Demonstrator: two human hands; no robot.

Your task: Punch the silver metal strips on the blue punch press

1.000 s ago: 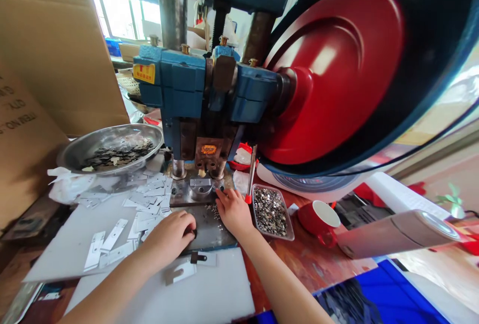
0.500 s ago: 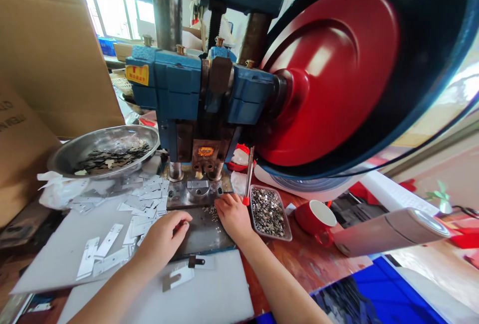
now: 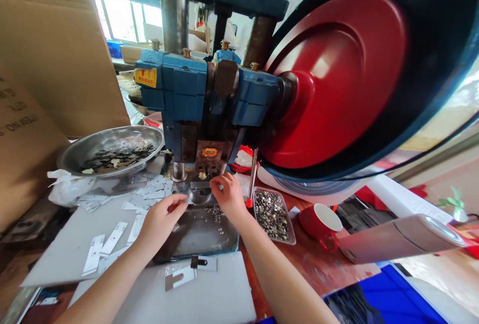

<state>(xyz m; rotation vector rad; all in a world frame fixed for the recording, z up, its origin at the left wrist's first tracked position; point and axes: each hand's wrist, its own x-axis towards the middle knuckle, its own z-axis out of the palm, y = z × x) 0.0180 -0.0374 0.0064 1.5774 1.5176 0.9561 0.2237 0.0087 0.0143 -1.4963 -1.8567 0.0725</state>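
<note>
My right hand (image 3: 230, 198) is at the die (image 3: 200, 195) of a blue bench press (image 3: 185, 84). Its thumb and forefinger are pinched; a small shiny bit shows at the fingertips, too small to name. The fingertips are beside the right end of a flat metal plate (image 3: 200, 184) lying on the die. My left hand (image 3: 162, 216) is over the left part of the press's dark bed, fingers loosely bent and thumb a little apart, with nothing visible in it. Small rivet-like pieces (image 3: 213, 213) lie scattered on the bed between the hands.
Loose metal plates (image 3: 112, 239) lie on a white sheet at left, below a steel bowl (image 3: 112, 150) of dark pieces. At right stand a plastic tub (image 3: 275, 214) of small metal parts, a red mug (image 3: 318, 224) and a flask (image 3: 400, 237). A red flywheel (image 3: 337, 80) overhangs them.
My right hand has risen from the small pieces on the bed to the plate on the die. My left hand has shifted slightly left and up. The whole view has moved a little.
</note>
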